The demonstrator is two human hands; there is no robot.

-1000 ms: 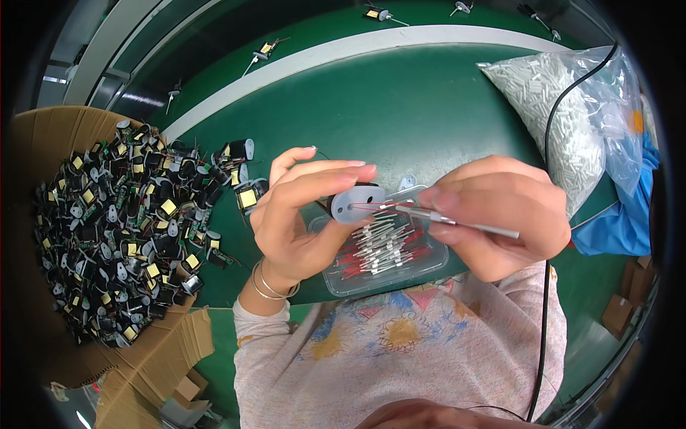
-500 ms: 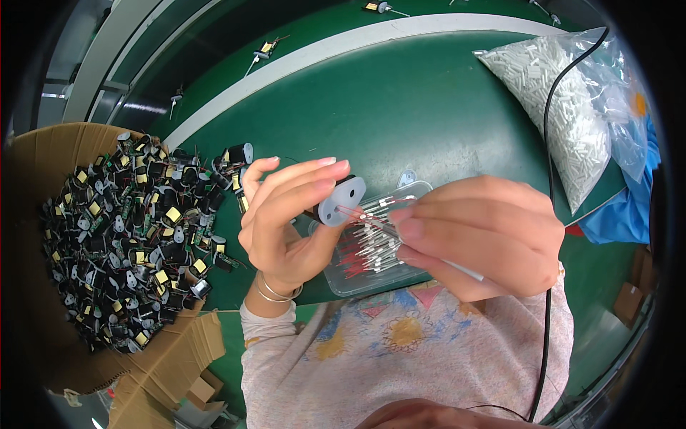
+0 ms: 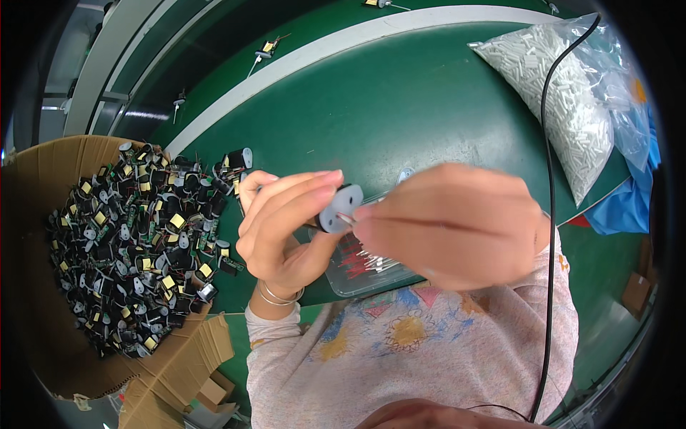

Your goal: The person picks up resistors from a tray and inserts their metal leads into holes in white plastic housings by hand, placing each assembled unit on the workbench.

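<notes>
My left hand is closed round a black part with a pale grey oval end plate. Its thumb presses from below and the fingers lie over the top. The plate, which has small dark holes, faces right. My right hand, smeared by motion, pinches a thin wire lead whose light-coloured end meets the plate; the rest of the lead is hidden in the fingers. Beneath both hands stands a clear plastic box holding several white-sleeved leads with red wires. My right hand covers much of it.
At the left, a cardboard box is heaped with black, grey-plated parts. A bag of small white tubes lies at the far right, crossed by a black cable. Beyond a pale rail lie finished-looking pieces.
My right hand has moved left, bringing its fingertips close to the grey plate. The red wires seen between plate and fingers no longer show. My left hand keeps its hold nearly in place.
</notes>
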